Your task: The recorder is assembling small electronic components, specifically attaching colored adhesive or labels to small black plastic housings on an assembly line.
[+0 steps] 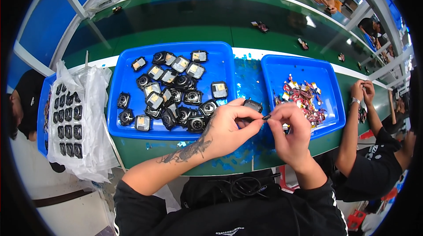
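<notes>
My left hand (233, 128) and my right hand (291, 134) meet over the gap between two blue trays. Their fingertips pinch a small dark piece (266, 117), too small to name. Just beyond the left fingers shows a black watch case (253, 105); whether that hand also holds it, I cannot tell. To the left, a blue tray (115, 123) carries many loose black watch cases (169, 76), some with pale inner faces up, others with round sensor backs up. Right of my hands, a smaller blue tray (338, 104) contains a heap of small red, yellow and white parts (304, 104).
Blue scraps (246, 77) litter the green bench between the trays. At far left, watch cases lie in rows on stacked clear plastic sheets (94, 104). Small parts (260, 26) are spread along the green conveyor belt (176, 20). A co-worker's hands (363, 90) are close on the right.
</notes>
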### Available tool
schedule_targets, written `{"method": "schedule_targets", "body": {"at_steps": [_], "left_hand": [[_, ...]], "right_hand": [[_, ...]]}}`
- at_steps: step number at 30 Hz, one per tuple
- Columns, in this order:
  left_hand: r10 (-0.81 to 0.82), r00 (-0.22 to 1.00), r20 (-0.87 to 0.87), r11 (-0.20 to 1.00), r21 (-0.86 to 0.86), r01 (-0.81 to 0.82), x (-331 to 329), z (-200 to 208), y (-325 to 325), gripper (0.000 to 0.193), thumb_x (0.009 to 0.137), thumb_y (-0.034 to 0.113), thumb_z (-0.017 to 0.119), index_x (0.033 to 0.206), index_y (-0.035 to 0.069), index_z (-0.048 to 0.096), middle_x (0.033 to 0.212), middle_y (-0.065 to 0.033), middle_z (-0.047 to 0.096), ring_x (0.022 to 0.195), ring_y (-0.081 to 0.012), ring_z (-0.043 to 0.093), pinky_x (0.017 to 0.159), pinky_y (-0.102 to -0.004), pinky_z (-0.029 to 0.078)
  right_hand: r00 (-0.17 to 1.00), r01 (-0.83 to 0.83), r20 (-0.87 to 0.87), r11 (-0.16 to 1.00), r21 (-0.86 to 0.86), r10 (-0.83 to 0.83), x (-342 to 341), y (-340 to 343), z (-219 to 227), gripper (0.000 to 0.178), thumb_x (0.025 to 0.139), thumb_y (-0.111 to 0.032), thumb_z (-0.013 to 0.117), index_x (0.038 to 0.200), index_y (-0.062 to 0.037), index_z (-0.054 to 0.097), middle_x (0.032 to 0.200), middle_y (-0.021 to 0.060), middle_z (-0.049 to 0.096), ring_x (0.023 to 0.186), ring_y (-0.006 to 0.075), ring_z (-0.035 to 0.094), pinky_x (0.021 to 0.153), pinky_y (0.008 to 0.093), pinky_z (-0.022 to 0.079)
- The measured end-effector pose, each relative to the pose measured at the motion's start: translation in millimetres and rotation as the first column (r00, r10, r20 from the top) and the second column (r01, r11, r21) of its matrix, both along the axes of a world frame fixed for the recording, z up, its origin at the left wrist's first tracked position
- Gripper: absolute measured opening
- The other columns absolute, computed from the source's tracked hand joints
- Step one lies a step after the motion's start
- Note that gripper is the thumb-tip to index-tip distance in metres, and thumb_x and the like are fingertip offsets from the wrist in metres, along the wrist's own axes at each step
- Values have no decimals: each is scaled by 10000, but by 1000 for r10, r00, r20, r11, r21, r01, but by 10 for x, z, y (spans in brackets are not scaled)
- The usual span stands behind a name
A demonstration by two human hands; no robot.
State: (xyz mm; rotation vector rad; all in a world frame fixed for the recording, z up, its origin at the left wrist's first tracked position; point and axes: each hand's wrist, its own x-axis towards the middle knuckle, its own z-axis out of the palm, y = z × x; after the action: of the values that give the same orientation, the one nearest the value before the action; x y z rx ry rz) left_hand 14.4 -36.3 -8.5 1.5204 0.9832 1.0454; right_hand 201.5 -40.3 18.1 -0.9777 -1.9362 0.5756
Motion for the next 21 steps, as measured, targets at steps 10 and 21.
{"method": "schedule_targets", "body": {"at_steps": [10,21], "left_hand": [[24,999,-42,989,148,-17,52,87,-65,133,808,26,708,934,-16,702,924,-98,632,768,-128,607,637,-241,483],[31,996,-82,993,118,-21,46,67,-76,134,803,35,716,926,-20,714,939,-132,663,767,-140,616,627,-244,492]], "right_hand": [[891,-221,-453,829,-514,-43,70,55,32,212,874,48,628,1058,7,531,944,68,612,855,98,620,677,197,526],[990,-71,-141,939,-337,24,94,64,35,117,833,55,648,917,9,580,872,67,576,796,137,593,623,238,527]]}}
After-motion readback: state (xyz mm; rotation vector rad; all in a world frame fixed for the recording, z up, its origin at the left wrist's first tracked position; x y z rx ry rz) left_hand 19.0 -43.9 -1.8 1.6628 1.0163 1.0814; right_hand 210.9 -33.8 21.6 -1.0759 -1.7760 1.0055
